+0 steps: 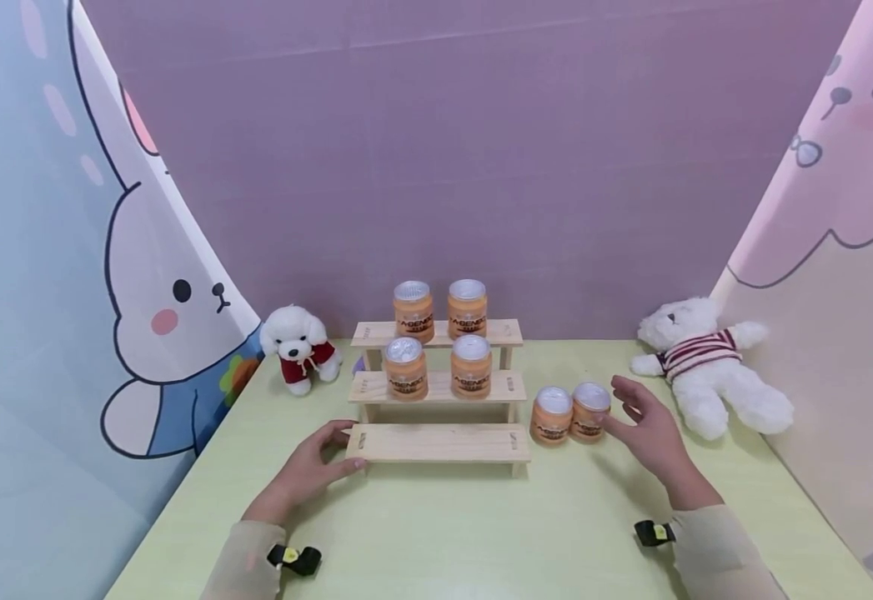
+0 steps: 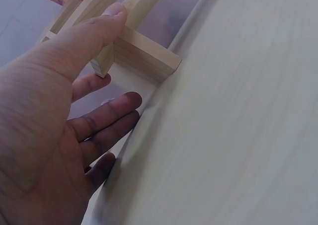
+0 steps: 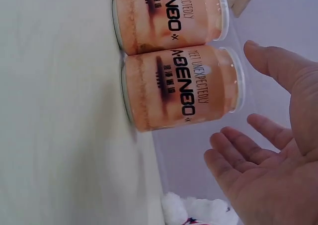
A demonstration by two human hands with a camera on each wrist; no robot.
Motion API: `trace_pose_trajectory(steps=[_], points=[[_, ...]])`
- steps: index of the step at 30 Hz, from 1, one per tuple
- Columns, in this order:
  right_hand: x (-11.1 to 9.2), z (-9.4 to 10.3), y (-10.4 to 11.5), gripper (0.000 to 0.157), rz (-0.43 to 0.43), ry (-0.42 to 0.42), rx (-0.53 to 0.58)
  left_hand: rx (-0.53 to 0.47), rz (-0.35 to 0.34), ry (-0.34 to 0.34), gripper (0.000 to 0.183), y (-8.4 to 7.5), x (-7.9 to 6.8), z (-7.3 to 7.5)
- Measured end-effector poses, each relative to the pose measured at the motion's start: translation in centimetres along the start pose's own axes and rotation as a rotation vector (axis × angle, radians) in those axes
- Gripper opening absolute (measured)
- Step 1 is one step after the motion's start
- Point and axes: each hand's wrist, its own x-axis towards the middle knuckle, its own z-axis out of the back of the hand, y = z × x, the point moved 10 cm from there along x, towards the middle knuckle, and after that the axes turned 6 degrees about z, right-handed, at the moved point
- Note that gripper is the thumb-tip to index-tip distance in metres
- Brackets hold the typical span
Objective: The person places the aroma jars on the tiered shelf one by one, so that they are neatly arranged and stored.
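Note:
A three-step wooden display rack (image 1: 436,443) stands on the table, its lowest board bare. My left hand (image 1: 318,468) pinches the left end of that board between thumb (image 2: 115,17) and index finger; the other fingers are spread below. Two orange cans (image 1: 408,379) (image 1: 471,377) with silver lids sit on the middle step, and two more (image 1: 414,321) (image 1: 468,312) on the top one. Right of the rack, two matching cans (image 1: 552,423) (image 3: 184,86) stand side by side on the table. My right hand (image 1: 649,433) is beside the outer can, thumb and fingers apart, holding nothing.
A white plush dog (image 1: 297,346) in a red top sits at the back left. At the back right a white teddy bear (image 1: 714,367) in a striped sweater leans back. Printed cloth walls (image 1: 481,167) enclose the table (image 1: 466,542) at the back and sides.

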Motion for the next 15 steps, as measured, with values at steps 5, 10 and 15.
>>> trace_pose_trajectory(steps=[5,10,15], points=[[0.1,-1.0,-1.2,0.077,-0.047,0.060,0.049,0.001,0.004,0.004,0.069,0.1,0.1,0.0],[-0.2,-1.9,-2.0,0.084,-0.090,0.108,0.087,0.005,0.005,0.010,0.069,0.1,0.1,-0.1],[-0.5,-2.8,-3.0,0.089,-0.155,0.156,0.173,0.000,0.007,0.010,0.069,0.2,0.2,-0.1]])
